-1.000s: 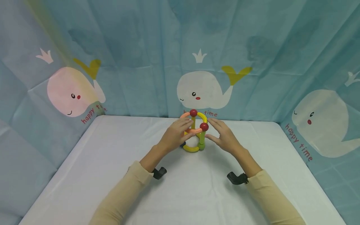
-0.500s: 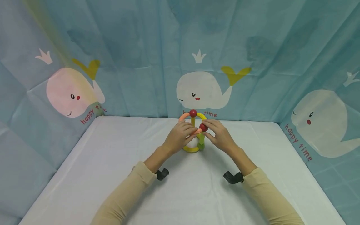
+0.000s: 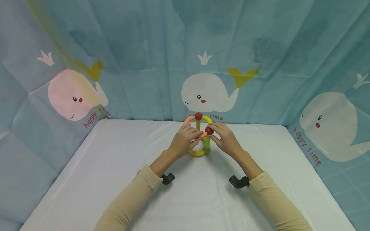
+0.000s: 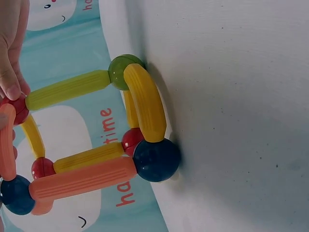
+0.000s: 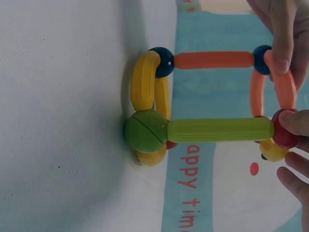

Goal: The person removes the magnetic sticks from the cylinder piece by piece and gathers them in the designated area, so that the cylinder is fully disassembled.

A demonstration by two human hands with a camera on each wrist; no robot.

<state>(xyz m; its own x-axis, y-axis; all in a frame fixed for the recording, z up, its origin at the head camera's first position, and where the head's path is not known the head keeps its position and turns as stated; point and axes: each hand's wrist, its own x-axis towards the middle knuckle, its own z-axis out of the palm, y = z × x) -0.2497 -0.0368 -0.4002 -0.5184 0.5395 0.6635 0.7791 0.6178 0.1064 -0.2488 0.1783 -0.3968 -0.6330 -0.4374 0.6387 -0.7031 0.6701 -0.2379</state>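
Note:
A frame of magnetic sticks and balls stands on the table, with curved sticks ringing its top and bottom. My left hand (image 3: 182, 141) pinches the curved orange stick (image 5: 285, 89) at the top front. My right hand (image 3: 226, 141) grips the red ball (image 3: 209, 130) at that stick's right end, thumb on the near side. Below this ball a straight green stick (image 5: 219, 130) runs down to a green ball (image 5: 146, 131). On the left side a straight orange stick (image 4: 84, 178) joins two blue balls, the lower blue ball (image 4: 157, 160) resting on the tabletop.
A white cloth covers the table (image 3: 202, 199). Behind it and at both sides hangs a blue curtain (image 3: 138, 64) with printed whales. Black camera mounts (image 3: 239, 182) stick out from both wrists.
Over the last second both hands moved inward. My right hand, which was beside the red ball, took hold of it, and my left hand slid right along the orange stick. The last half second is nearly still.

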